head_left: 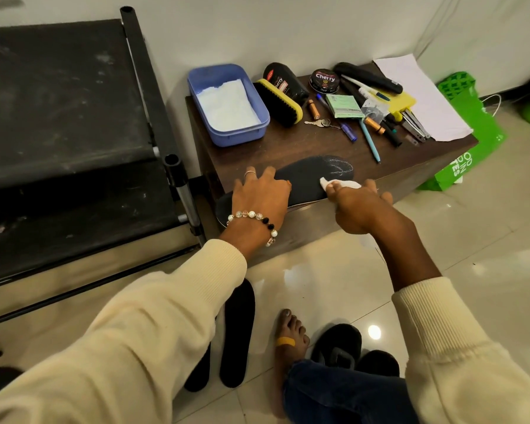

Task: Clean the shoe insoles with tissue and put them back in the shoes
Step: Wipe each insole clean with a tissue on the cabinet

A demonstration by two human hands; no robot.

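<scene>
Three insoles show: one black insole (312, 175) lies on the bench (288, 145) at centre frame, long axis running lower left to upper right, its toe toward the upper right and its heel overhanging the bench edge. Two more insoles (237, 335) lie on the floor at lower centre. The left hand (259, 194) presses it flat with straight fingers. The right hand (358, 206) pinches one white tissue (338, 183) against it. Two black shoes (337, 347) sit at lower right.

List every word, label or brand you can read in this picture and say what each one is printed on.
"Cherry": lid of the round polish tin.
"herry", first letter hidden: side of the black polish bottle lying behind the brush.
"OD", "IN", "TES", cut-off white letters: green bag beside the table.
Green notepad: print too small to read.
Yellow plaster on the foot: no text visible.
</scene>
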